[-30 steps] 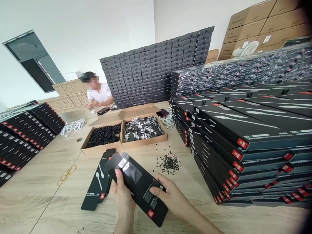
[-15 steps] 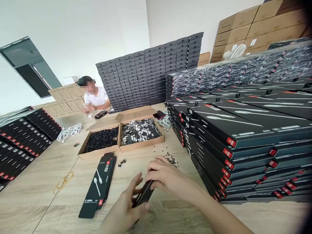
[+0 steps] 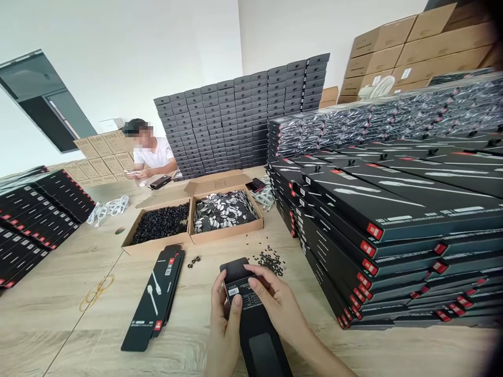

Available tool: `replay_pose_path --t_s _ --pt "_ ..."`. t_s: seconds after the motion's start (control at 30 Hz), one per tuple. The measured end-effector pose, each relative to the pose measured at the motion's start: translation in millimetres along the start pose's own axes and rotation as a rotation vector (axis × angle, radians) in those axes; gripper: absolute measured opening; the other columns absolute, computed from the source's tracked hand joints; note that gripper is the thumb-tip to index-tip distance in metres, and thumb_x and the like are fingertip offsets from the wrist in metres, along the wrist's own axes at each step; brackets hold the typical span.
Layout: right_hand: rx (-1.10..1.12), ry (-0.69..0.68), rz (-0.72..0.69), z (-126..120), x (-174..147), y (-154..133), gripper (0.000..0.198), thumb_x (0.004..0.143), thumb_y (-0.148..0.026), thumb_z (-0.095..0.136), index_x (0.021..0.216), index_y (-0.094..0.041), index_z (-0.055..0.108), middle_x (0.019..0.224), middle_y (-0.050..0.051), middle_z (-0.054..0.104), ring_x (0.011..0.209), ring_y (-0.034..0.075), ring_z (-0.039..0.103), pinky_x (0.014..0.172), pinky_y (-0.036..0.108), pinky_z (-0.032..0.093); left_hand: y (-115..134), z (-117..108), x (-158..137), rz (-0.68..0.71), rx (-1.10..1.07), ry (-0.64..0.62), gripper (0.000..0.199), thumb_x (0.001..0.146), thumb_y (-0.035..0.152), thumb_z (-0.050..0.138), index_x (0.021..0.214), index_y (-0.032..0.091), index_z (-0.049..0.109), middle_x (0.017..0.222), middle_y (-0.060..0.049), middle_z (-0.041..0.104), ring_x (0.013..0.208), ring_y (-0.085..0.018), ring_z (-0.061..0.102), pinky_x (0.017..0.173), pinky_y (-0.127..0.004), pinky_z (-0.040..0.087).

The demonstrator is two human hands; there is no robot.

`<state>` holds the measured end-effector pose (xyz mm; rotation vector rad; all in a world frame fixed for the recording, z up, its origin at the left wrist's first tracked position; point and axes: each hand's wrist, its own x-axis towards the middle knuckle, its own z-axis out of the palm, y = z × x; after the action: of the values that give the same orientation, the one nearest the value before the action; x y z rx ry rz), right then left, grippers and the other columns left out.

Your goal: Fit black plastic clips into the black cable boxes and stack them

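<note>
Between my hands is a black cable box (image 3: 257, 319), its printed back with a barcode label and a dark panel facing up. The end flap at its far end stands open. My left hand (image 3: 226, 319) grips the left side, thumb on the printed face. My right hand (image 3: 273, 298) holds the far right edge, fingers by the flap and thumb on the face. Left of them, flat black cable boxes (image 3: 151, 298) lie stacked on the table. Small black pieces (image 3: 271, 262) are scattered just beyond my right hand, and a few black clips (image 3: 194, 261) sit beyond my left.
Past my hands stand a carton of black clips (image 3: 161, 224) and a carton of round tags (image 3: 225, 210). A tall stack of cable boxes (image 3: 353, 209) flanks the right side, another stack (image 3: 37, 225) the left. Yellow bands (image 3: 96, 293) lie on the table. A person (image 3: 153, 157) sits across.
The box has turned from edge-on to show its printed back, and its end flap is now visible. My left hand moved right and forward onto it; my right hand shifted along its edge.
</note>
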<state>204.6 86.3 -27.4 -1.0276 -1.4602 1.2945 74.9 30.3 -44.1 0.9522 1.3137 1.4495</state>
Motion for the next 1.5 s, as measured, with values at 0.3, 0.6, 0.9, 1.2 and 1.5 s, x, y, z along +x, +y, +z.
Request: replay_pose_path --t_s 0.3,0.6,0.9,1.2,1.5 --pt "-0.011 0.213 0.072 5.5 -10.9 9.8 0.046 0.089 -0.063 0.051 0.092 -0.02 0.067 0.109 0.012 0.065 0.109 0.028 0.058 0.096 0.037 0.045 -7.2 9.9 -7.1 -0.047 0.127 -0.004 0.061 0.092 0.062 0.042 0.138 0.022 0.038 0.142 -0.014 0.052 0.133 -0.025 0.046 0.112 -0.04 0.034" --pt "0.189 0.131 0.378 -4.6 -0.1 -2.5 0.044 0.076 -0.031 0.05 0.118 -0.023 0.059 0.11 0.006 0.065 0.1 0.024 0.06 0.087 0.035 0.048 -5.7 15.9 0.2 -0.019 0.255 0.012 0.042 0.096 0.057 0.037 0.102 0.02 0.055 0.092 -0.006 0.061 0.09 -0.021 0.056 0.084 -0.033 0.044" --pt "-0.041 -0.308 0.359 -20.7 38.8 -29.9 0.041 0.078 -0.058 0.063 0.075 -0.019 0.069 0.063 0.0 0.057 0.069 0.019 0.053 0.063 0.028 0.041 -13.3 8.5 4.2 0.003 0.251 0.046 0.046 0.094 0.06 0.04 0.111 0.02 0.053 0.109 -0.011 0.064 0.105 -0.025 0.058 0.094 -0.039 0.043" --pt "0.046 -0.461 0.503 -25.6 50.2 -37.8 0.041 0.073 -0.056 0.069 0.084 -0.017 0.077 0.07 0.001 0.066 0.065 0.013 0.054 0.06 0.023 0.043 -10.1 10.9 -2.0 -0.008 0.078 0.02 0.038 0.096 0.054 0.043 0.117 0.024 0.035 0.124 -0.014 0.058 0.113 -0.021 0.057 0.097 -0.038 0.043" --pt "0.024 -0.405 0.532 -26.0 49.3 -32.2 0.034 0.06 -0.033 0.077 0.09 -0.017 0.08 0.081 0.004 0.074 0.079 0.017 0.061 0.069 0.026 0.045 -15.6 6.2 -1.8 -0.052 0.081 0.072 0.044 0.092 0.06 0.046 0.115 0.024 0.035 0.112 -0.011 0.06 0.102 -0.02 0.061 0.09 -0.036 0.046"
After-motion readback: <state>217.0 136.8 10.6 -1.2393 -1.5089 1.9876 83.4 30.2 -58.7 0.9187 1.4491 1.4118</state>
